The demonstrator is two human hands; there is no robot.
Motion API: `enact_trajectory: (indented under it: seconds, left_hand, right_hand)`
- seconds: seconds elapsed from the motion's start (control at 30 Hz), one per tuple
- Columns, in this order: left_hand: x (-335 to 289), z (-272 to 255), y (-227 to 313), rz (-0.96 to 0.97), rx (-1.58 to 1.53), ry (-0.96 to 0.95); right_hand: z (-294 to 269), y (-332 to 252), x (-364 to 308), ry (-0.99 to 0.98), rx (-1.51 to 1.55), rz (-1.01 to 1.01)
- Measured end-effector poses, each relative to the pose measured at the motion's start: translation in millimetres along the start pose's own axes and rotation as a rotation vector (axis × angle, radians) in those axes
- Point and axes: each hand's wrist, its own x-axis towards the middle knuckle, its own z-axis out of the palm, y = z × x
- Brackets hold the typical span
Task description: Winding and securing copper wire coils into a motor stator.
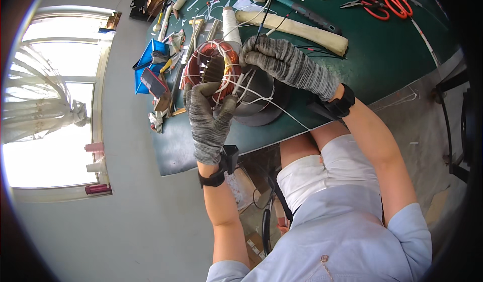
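A motor stator (190, 67) with red-brown copper windings tied in white cord stands at the table's left part, on a dark round base (259, 112). My left hand (209, 118), in a grey knitted glove, has its fingers closed over the stator's near rim. My right hand (287, 63), gloved alike, pinches at the stator's right side; a thin black lead (261, 24) rises from its fingertips. Its fingers hide the gripped end. White sleeved leads and loose white cord (282, 108) hang between the hands and over the base. A cone of white thread (230, 24) stands just behind the stator.
On the green table (372, 76) lie a pale wooden handle (302, 33), a hammer with a grey-green grip (307, 13), red-handled scissors (397, 4) and pliers (370, 3). A blue bin (146, 66) and several tools crowd the left edge.
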Motion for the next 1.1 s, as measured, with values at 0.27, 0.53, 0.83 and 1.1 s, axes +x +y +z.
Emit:
enact_trajectory:
  seconds: [0.27,0.53,0.83,1.1]
  left_hand:
    - [3.6,3.1,-1.4,0.21,0.252,-0.015]
    - [12.0,-3.5,15.8,0.095,0.255,-0.113]
    - [9.6,1.0,8.4,0.09,0.193,-0.046]
    - [9.9,-6.2,10.9,0.203,0.289,-0.159]
  right_hand:
    - [2.9,-2.8,3.8,-0.11,0.602,0.409]
    - [-6.5,-17.9,12.6,-0.029,0.326,0.41]
    - [-3.0,-12.6,2.7,-0.133,0.838,0.688]
    - [-8.5,-16.3,-13.4,-0.099,0.939,0.818]
